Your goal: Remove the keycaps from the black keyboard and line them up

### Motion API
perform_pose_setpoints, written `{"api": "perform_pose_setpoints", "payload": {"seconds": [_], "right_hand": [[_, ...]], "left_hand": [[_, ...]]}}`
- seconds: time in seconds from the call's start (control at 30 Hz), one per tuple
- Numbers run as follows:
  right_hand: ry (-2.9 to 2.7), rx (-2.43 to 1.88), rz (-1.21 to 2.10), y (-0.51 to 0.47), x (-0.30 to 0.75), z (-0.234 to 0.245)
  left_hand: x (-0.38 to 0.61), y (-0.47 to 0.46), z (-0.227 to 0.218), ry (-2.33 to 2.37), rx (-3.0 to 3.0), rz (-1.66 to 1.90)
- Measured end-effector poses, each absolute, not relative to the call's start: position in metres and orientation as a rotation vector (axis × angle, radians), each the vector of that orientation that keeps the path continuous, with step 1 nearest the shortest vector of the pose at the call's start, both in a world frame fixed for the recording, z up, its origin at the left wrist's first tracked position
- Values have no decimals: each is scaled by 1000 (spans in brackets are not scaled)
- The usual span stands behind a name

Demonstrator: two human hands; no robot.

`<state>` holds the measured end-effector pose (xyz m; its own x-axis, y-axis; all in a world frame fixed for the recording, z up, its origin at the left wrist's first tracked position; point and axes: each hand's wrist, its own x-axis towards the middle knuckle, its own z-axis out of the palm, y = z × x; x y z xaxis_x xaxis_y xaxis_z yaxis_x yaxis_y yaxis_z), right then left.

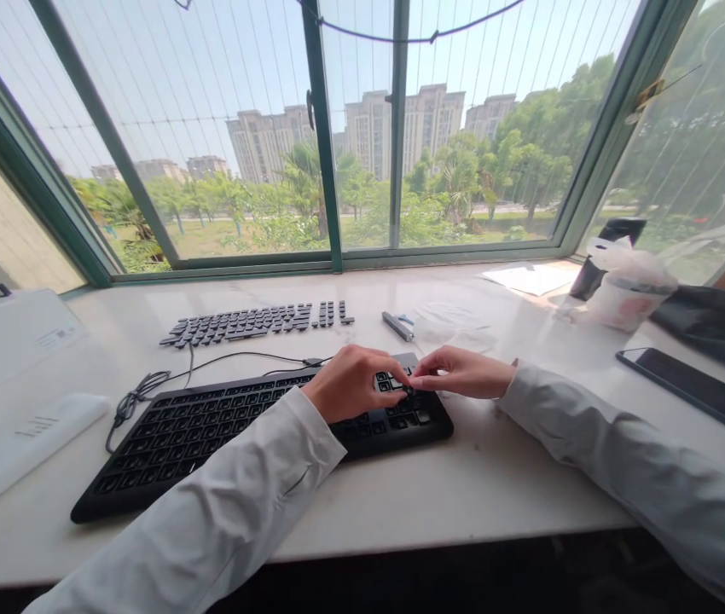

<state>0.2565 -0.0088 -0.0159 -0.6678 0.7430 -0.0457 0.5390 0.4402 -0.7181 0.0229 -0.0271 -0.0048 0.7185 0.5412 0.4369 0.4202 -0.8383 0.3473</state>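
Observation:
A black keyboard lies slanted on the white windowsill counter, its cable curling off to the left. My left hand rests curled on the keyboard's right end, fingers closed over the keys there. My right hand meets it from the right, fingertips pinched together at a key near the top right corner. What the fingers pinch is too small to name. Behind the keyboard, rows of loose black keycaps are laid out on the counter.
A small grey tool lies behind the hands. At the right are a dark phone, a plastic bag with a cup and papers. White boxes sit at the left. Large windows rise behind.

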Motion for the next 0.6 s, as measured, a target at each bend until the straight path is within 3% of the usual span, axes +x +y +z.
{"api": "perform_pose_setpoints", "payload": {"seconds": [0.6], "right_hand": [[-2555,-851,684,-19,250,-15]], "left_hand": [[14,-16,-12,447,2725,542]]}}
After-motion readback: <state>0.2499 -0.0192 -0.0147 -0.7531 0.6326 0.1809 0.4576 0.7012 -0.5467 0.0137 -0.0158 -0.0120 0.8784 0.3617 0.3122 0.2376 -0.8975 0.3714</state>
